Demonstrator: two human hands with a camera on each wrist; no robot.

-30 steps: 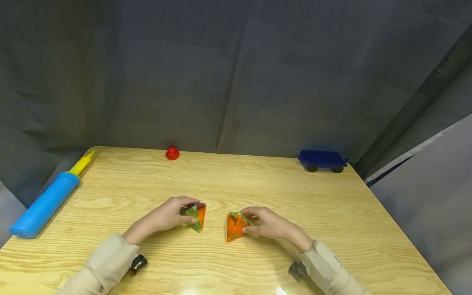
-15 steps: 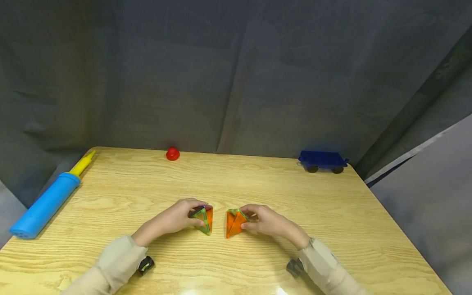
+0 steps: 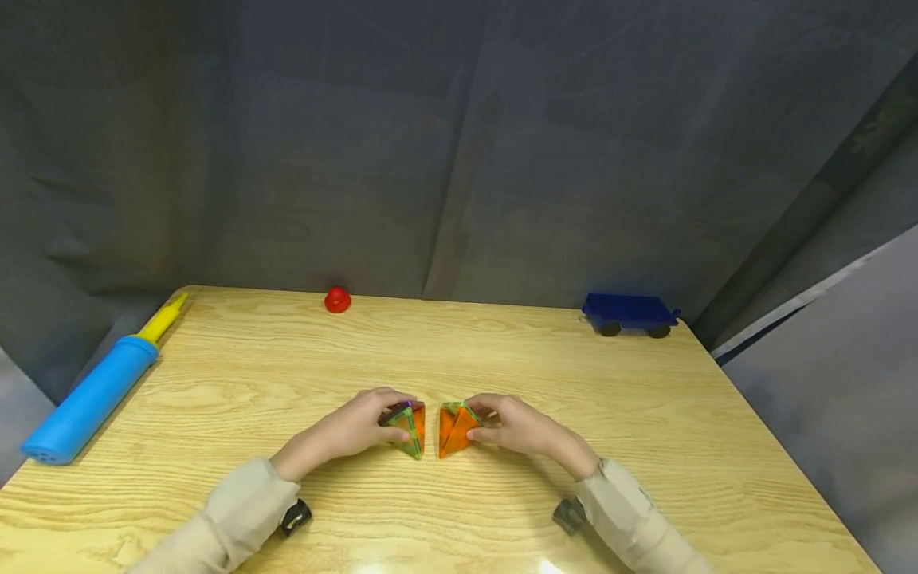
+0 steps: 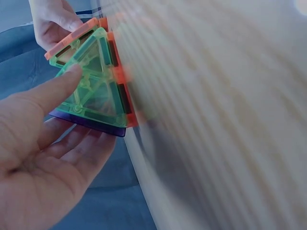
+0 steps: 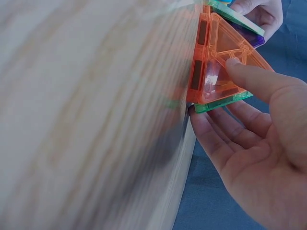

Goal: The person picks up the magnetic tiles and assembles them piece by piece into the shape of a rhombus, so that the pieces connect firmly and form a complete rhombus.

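Note:
In the head view, my left hand [image 3: 353, 427] grips a small pyramid of see-through magnetic tiles [image 3: 406, 434] with green, orange and purple faces. The left wrist view has its thumb on the green triangle [image 4: 98, 96] and its fingers under the purple tile [image 4: 88, 123]. My right hand [image 3: 518, 428] pinches a second pyramid [image 3: 456, 430], orange and green. Its thumb presses the orange triangle [image 5: 225, 72], with fingers by the green tile [image 5: 223, 102] in the right wrist view. Both pyramids are at the wooden table top, with a narrow gap between them in the head view.
A blue hand pump [image 3: 93, 399] with a yellow nozzle lies along the table's left edge. At the back are a small red dome-shaped piece [image 3: 338, 300] and a dark blue toy wagon [image 3: 629, 312]. A dark curtain [image 3: 459, 143] hangs behind the wooden table [image 3: 459, 351].
My left hand has moved right with its pyramid, narrowing the gap. The right hand and its pyramid have shifted slightly left and away from me.

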